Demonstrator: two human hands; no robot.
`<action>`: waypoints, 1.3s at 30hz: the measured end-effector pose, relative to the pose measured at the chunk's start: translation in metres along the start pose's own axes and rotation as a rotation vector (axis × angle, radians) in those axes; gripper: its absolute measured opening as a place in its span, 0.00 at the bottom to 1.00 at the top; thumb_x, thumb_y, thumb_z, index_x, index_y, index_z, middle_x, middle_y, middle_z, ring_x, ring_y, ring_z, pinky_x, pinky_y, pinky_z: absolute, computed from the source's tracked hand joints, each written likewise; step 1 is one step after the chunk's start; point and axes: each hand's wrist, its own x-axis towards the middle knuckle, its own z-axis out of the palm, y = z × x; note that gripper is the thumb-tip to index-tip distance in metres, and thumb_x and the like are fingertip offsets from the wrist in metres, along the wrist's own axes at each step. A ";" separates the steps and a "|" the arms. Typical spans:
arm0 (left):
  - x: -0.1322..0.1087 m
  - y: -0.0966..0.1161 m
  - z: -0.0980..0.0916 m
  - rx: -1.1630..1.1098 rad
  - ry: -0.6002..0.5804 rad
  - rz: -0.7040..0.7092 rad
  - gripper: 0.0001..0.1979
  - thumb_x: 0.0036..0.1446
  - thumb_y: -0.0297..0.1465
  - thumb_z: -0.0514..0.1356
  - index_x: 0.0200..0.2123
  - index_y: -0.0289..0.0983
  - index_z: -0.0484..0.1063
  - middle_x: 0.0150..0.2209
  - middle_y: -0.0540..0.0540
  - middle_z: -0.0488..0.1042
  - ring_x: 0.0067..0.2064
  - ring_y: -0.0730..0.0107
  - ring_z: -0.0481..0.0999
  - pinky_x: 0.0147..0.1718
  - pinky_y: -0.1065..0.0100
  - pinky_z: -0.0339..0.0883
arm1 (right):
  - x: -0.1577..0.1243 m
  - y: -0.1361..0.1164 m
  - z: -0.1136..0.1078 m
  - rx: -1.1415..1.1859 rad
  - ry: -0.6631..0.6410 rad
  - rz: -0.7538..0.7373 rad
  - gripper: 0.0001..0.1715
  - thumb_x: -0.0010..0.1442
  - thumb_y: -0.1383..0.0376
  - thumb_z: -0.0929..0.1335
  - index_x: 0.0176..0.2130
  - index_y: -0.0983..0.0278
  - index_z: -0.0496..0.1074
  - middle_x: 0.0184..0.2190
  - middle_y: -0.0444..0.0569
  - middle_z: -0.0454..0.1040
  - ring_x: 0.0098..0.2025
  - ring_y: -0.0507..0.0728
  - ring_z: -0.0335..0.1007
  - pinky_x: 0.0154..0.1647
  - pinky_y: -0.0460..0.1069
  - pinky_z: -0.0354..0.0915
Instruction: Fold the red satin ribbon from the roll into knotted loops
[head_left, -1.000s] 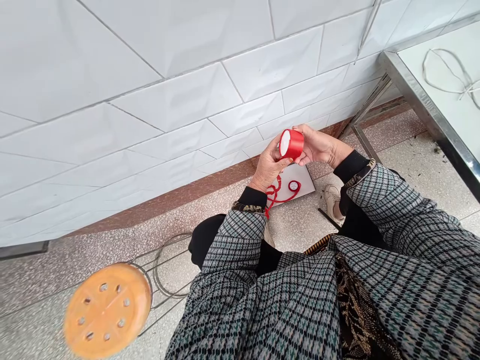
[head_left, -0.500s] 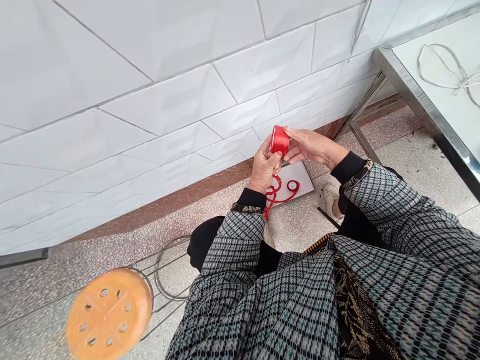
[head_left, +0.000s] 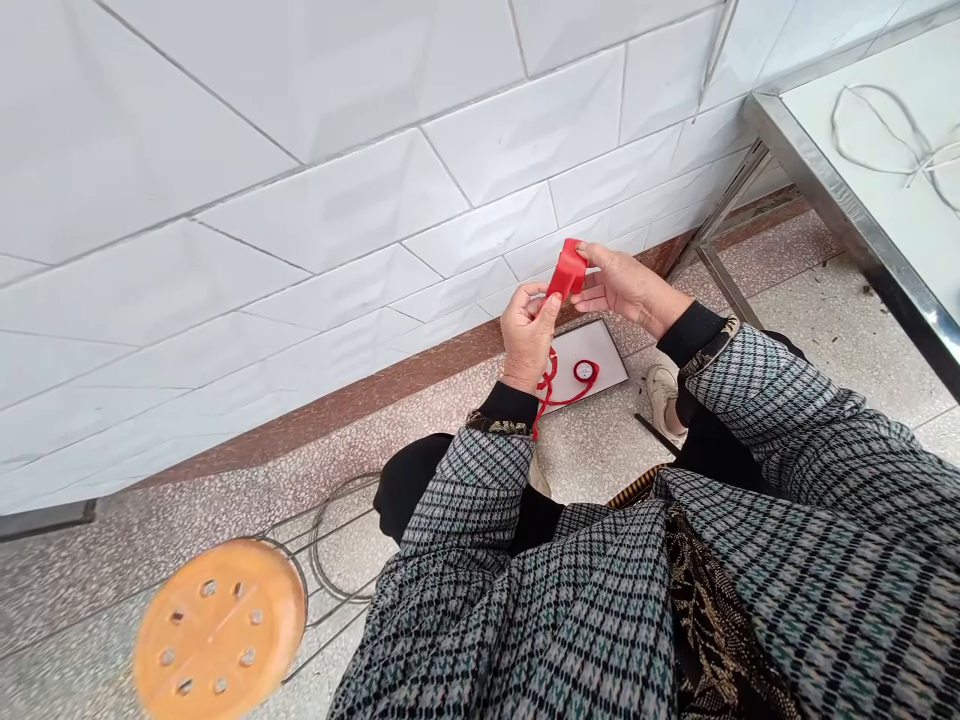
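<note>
A glossy red ribbon (head_left: 568, 270) is held up between both hands, in front of the tiled wall. Its lower part is pinched by the thumb and fingers of my left hand (head_left: 530, 325). Over its upper end presses the thumb of my right hand (head_left: 619, 285), whose other fingers are spread loosely beneath. Below the hands, a white board (head_left: 600, 345) with a dark edge lies on the floor. On it rest a red cord (head_left: 566, 400) and a small round red piece with a white face (head_left: 585, 371). My left hand and wrist hide part of the cord.
An orange round stool (head_left: 217, 630) with holes in its seat lies tipped over at lower left. On the right stands a metal-framed table (head_left: 817, 150) with a loop of white cable (head_left: 892, 110). A white tiled wall (head_left: 360, 220) rises directly ahead.
The red ribbon, earlier a short, wide curved band, now shows as a longer tilted strip with a folded upper end. My right thumb has moved slightly upward with it.
</note>
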 end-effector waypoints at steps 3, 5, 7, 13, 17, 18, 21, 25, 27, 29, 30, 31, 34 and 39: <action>-0.006 0.006 0.003 0.073 0.030 0.071 0.20 0.58 0.50 0.74 0.38 0.41 0.76 0.20 0.58 0.62 0.20 0.79 0.56 0.19 0.72 0.50 | -0.001 -0.001 0.003 0.014 0.069 -0.028 0.18 0.73 0.50 0.73 0.42 0.61 0.71 0.29 0.47 0.77 0.27 0.53 0.77 0.33 0.46 0.78; -0.008 0.007 0.004 0.105 -0.002 0.058 0.20 0.59 0.50 0.73 0.35 0.40 0.77 0.20 0.56 0.63 0.21 0.78 0.57 0.20 0.72 0.51 | -0.001 -0.002 0.004 0.020 0.086 -0.036 0.16 0.74 0.52 0.72 0.42 0.61 0.71 0.29 0.47 0.77 0.27 0.53 0.77 0.33 0.47 0.79; -0.008 0.004 0.003 0.104 -0.039 0.003 0.22 0.59 0.53 0.72 0.32 0.40 0.76 0.19 0.56 0.62 0.20 0.78 0.56 0.19 0.71 0.49 | 0.000 -0.003 0.004 0.027 0.075 -0.033 0.15 0.74 0.53 0.71 0.43 0.61 0.71 0.29 0.47 0.76 0.27 0.53 0.77 0.33 0.47 0.79; -0.001 -0.008 -0.001 0.078 -0.026 -0.029 0.24 0.60 0.52 0.73 0.28 0.40 0.72 0.19 0.56 0.61 0.22 0.76 0.57 0.21 0.72 0.52 | 0.003 -0.002 -0.001 0.039 -0.017 -0.001 0.18 0.72 0.49 0.72 0.45 0.59 0.70 0.29 0.46 0.76 0.25 0.52 0.75 0.28 0.45 0.77; 0.001 -0.010 0.003 0.065 -0.018 -0.037 0.22 0.59 0.48 0.74 0.29 0.40 0.71 0.23 0.54 0.66 0.27 0.74 0.65 0.26 0.71 0.63 | 0.004 0.000 -0.002 0.035 -0.082 0.104 0.20 0.72 0.46 0.69 0.44 0.60 0.70 0.28 0.49 0.78 0.24 0.53 0.75 0.25 0.45 0.77; 0.001 -0.011 0.004 0.058 -0.014 -0.043 0.21 0.59 0.47 0.74 0.31 0.40 0.71 0.25 0.53 0.69 0.29 0.73 0.68 0.28 0.71 0.66 | 0.004 0.000 -0.003 0.030 -0.101 0.123 0.21 0.72 0.45 0.68 0.44 0.60 0.70 0.27 0.49 0.78 0.23 0.53 0.74 0.25 0.45 0.77; 0.004 -0.016 0.005 0.035 0.002 -0.018 0.18 0.58 0.44 0.75 0.40 0.41 0.74 0.35 0.49 0.76 0.37 0.69 0.77 0.38 0.68 0.75 | 0.004 -0.001 -0.003 0.010 -0.152 0.151 0.22 0.72 0.43 0.68 0.42 0.59 0.70 0.26 0.50 0.79 0.22 0.53 0.73 0.23 0.45 0.76; 0.008 -0.021 -0.002 0.018 -0.065 0.076 0.35 0.53 0.45 0.79 0.60 0.44 0.73 0.54 0.41 0.79 0.53 0.59 0.82 0.48 0.62 0.79 | 0.002 -0.006 -0.004 -0.015 -0.190 0.199 0.23 0.72 0.43 0.66 0.41 0.59 0.71 0.24 0.49 0.78 0.20 0.53 0.70 0.20 0.45 0.73; 0.009 -0.020 -0.007 0.001 -0.136 0.082 0.43 0.51 0.46 0.79 0.67 0.48 0.70 0.62 0.39 0.77 0.58 0.54 0.81 0.49 0.60 0.80 | 0.000 -0.008 -0.005 -0.030 -0.215 0.229 0.24 0.73 0.43 0.65 0.40 0.59 0.72 0.22 0.48 0.77 0.19 0.53 0.69 0.19 0.45 0.71; 0.010 -0.017 -0.009 -0.031 -0.203 0.075 0.47 0.51 0.47 0.80 0.70 0.49 0.68 0.67 0.38 0.75 0.63 0.50 0.80 0.50 0.59 0.81 | -0.002 -0.010 -0.005 -0.044 -0.244 0.257 0.26 0.73 0.43 0.64 0.40 0.60 0.74 0.22 0.49 0.77 0.19 0.53 0.68 0.18 0.45 0.70; 0.011 -0.016 -0.010 -0.048 -0.229 0.074 0.48 0.50 0.48 0.80 0.71 0.49 0.68 0.68 0.37 0.75 0.65 0.48 0.79 0.52 0.59 0.81 | -0.003 -0.010 -0.005 -0.051 -0.256 0.266 0.26 0.73 0.42 0.64 0.40 0.60 0.74 0.21 0.49 0.77 0.18 0.54 0.67 0.18 0.45 0.70; 0.011 -0.015 -0.010 -0.059 -0.249 0.076 0.48 0.50 0.48 0.80 0.71 0.49 0.68 0.69 0.37 0.74 0.67 0.46 0.78 0.53 0.58 0.81 | -0.003 -0.010 -0.005 -0.057 -0.265 0.273 0.27 0.74 0.42 0.63 0.41 0.61 0.75 0.21 0.49 0.77 0.18 0.54 0.67 0.17 0.45 0.69; 0.013 -0.016 -0.009 -0.067 -0.268 0.081 0.48 0.46 0.51 0.81 0.68 0.46 0.72 0.70 0.35 0.74 0.70 0.44 0.75 0.58 0.55 0.79 | -0.004 -0.010 -0.004 -0.079 -0.278 0.279 0.30 0.75 0.40 0.62 0.41 0.61 0.75 0.20 0.48 0.76 0.18 0.53 0.66 0.18 0.45 0.70; 0.012 -0.019 -0.008 -0.121 -0.215 0.027 0.47 0.44 0.55 0.81 0.64 0.46 0.75 0.60 0.37 0.81 0.57 0.54 0.83 0.49 0.58 0.81 | -0.005 -0.008 -0.003 -0.145 -0.259 0.215 0.36 0.74 0.34 0.62 0.42 0.61 0.76 0.24 0.51 0.79 0.21 0.54 0.72 0.19 0.46 0.73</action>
